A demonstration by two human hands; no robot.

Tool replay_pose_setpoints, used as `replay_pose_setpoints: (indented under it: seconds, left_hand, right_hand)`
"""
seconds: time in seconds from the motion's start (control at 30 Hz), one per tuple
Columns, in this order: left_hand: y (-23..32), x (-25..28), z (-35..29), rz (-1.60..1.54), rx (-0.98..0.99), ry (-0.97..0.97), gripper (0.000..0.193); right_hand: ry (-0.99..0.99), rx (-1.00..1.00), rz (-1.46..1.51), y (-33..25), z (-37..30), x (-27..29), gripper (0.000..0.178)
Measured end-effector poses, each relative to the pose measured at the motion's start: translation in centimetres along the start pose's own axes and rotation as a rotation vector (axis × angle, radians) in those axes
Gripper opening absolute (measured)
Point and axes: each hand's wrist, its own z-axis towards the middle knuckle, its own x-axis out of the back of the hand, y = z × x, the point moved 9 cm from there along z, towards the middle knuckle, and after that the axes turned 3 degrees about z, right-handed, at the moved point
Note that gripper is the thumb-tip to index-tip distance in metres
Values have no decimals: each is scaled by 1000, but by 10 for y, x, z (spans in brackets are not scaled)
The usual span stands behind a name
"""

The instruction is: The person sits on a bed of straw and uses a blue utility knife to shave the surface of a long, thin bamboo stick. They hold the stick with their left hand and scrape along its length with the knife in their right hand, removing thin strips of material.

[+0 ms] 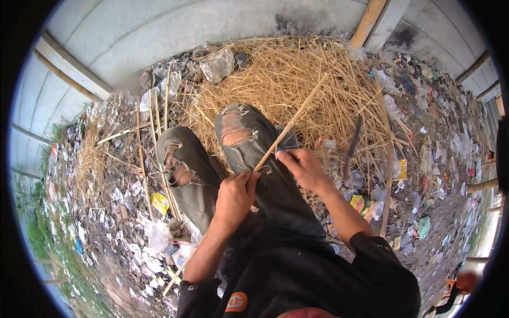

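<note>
A long, thin bamboo strip (298,117) slants across my lap, its far end over a heap of straw-coloured shavings. My left hand (236,200) is closed around it above my thighs; a lower length shows past my left forearm. Just farther up, my right hand (303,168) is closed beside the strip, thumb towards it. A small blue thing (280,150) shows at that thumb, mostly hidden by the fingers, so its kind is unclear. Thin pale curls (265,169) hang at the strip between the hands.
The shavings heap (275,63) spreads beyond my knees. A machete-like knife (353,146) lies at its right. Several bamboo strips (154,119) lie to the left. Litter covers the ground. A grey panel wall (212,24) stands behind; another person (457,290) is at the lower right.
</note>
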Motion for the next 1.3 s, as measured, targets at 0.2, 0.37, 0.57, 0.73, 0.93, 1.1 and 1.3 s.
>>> replay_pose_setpoints:
  seconds: [0.2, 0.37, 0.57, 0.73, 0.93, 1.1, 1.3]
  left_hand:
    - [2, -3, -3, 122, -3, -41, 22]
    - [1, -9, -6, 181, 4, -30, 18]
    - [-1, -8, -4, 166, 36, -39, 16]
    - [0, -3, -6, 123, 28, -35, 18]
    - [-2, -3, -7, 165, -2, -15, 21]
    - [3, -6, -9, 252, -23, -13, 22]
    - [2, -9, -5, 215, 15, -28, 17]
  right_hand:
    - [313, -41, -348, -13, 6, 30, 54]
    - [191, 88, -314, -5, -8, -17, 54]
    - [47, 119, -288, -15, -13, -29, 58]
    - [-360, -77, 50, 2, -1, -26, 66]
    - [211, -67, -255, -17, 9, 43, 63]
    - [313, 30, -472, -8, 10, 34, 59]
    - [78, 99, -351, -11, -10, -28, 48]
